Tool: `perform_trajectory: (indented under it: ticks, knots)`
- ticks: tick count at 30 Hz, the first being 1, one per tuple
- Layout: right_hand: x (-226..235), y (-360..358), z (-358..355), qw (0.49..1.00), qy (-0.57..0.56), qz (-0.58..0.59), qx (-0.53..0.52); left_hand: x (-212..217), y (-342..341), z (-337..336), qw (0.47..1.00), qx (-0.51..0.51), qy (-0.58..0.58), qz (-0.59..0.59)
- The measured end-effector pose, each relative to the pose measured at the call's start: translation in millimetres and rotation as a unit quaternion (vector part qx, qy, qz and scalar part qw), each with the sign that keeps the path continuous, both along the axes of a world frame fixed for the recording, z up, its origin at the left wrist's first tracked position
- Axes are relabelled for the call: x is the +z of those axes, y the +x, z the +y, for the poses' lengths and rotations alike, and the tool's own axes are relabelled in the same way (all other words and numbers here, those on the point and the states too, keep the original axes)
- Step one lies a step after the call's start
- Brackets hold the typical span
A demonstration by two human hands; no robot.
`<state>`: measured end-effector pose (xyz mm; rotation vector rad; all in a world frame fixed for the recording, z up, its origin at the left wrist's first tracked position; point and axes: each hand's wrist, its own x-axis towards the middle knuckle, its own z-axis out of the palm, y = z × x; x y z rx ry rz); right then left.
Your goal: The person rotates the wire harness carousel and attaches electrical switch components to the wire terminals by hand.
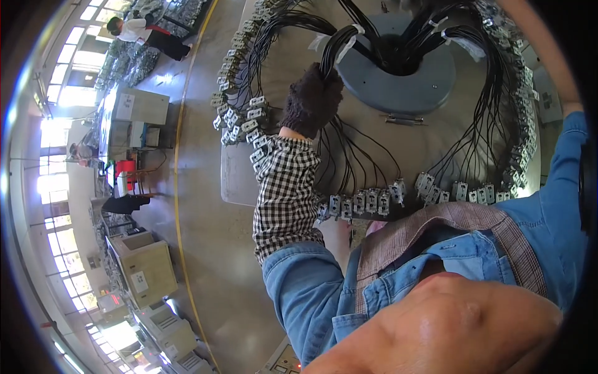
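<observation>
Left hand (pixel 313 100), gloved, is closing its grip around a black wire bundle (pixel 336 47) beside the grey disc (pixel 405 87) on the counter (pixel 423 143); right hand's grip is lying out of view.

Pretty typical workshop hall from where I'm standing: smooth grey-brown concrete floor (pixel 205 249) with a thin yellow line (pixel 180 131) curving across it. Big windows (pixel 53 187) run down the left side and they're blown out with daylight, which glares off the floor. Beige machine cabinets (pixel 146 265) sit in a row near those windows, plus a grey cabinet (pixel 134 115) further up. Another person (pixel 140 31) in a white top works at a far bench.
</observation>
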<state>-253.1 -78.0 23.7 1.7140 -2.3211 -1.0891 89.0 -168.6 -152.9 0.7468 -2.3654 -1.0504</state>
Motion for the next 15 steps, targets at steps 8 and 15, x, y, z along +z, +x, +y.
perform_trajectory:
  ticks: [8, 15]
  knots:
    - [-42, 187, -165, 0.868, -0.326, -0.371, 0.042, -6, -7, 40, 0.972, 0.146, -0.185, -0.019]
    - [-108, 159, -256, 0.858, -0.383, -0.274, 0.203, -33, -9, 36, 0.945, 0.183, -0.257, 0.082]
